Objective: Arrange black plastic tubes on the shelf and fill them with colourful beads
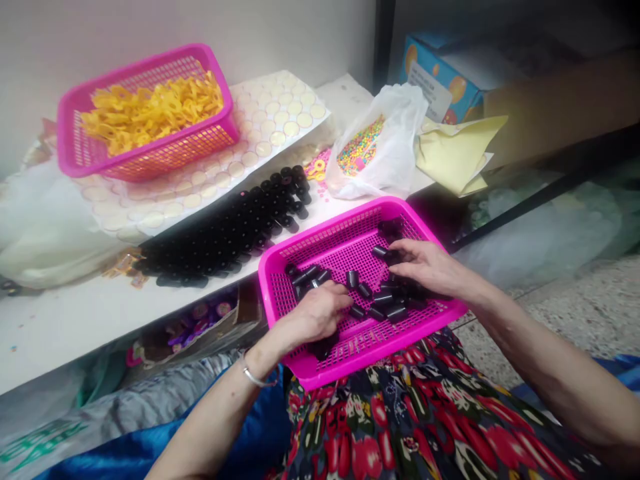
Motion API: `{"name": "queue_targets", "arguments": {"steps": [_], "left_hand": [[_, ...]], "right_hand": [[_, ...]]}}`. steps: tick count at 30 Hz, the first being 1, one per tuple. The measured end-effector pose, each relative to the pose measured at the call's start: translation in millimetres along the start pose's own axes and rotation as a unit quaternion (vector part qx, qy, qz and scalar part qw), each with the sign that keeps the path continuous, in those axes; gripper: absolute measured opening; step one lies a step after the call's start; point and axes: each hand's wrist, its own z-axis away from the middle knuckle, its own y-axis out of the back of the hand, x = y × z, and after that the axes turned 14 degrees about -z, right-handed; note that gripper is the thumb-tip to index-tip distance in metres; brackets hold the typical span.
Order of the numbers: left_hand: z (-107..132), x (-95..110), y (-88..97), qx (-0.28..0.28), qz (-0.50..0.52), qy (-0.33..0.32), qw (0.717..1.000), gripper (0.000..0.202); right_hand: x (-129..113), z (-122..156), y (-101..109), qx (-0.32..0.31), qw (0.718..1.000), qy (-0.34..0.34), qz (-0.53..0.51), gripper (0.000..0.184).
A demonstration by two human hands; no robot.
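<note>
A bright pink plastic mesh basket (367,348) rests on the lap, tilted against the table edge, with loose short black plastic cylinders (384,299) in it. My left hand (323,312) is inside its left half, fingers curled down among the pieces; what they grip is hidden. At the right side my right hand (427,268) is closed, its fingertips on a black cylinder (382,252). On the table just beyond, a dense block of similar black cylinders (220,223) stands in rows, some at its front edge leaning or lying.
Another pink basket (227,130) holds yellow plastic pieces (155,110) on sheets of round stickers (265,123). A white plastic bag (400,143) with colourful beads (361,147) lies at the table's right, near yellow paper (450,157) and a blue box (440,77). Below is an open carton (200,337).
</note>
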Motion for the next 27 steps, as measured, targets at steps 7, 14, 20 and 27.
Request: {"name": "queue_targets", "arguments": {"steps": [7,14,20,27], "left_hand": [[-35,19,-25.0,-0.041,-0.108,-0.041,0.992,0.013],[-29,14,8.8,0.058,0.447,0.124,0.884,0.027],[-33,38,29.2,0.129,0.581,0.137,0.792,0.030],[-36,39,26.1,0.172,0.549,0.136,0.806,0.029]], "right_hand": [[-6,16,-8,0.046,0.973,-0.029,-0.223,0.041],[-9,38,-13,0.027,0.956,0.007,-0.291,0.041],[-12,38,-29,0.076,0.958,0.089,-0.262,0.040],[-21,43,-23,0.116,0.976,0.185,-0.002,0.035]]}}
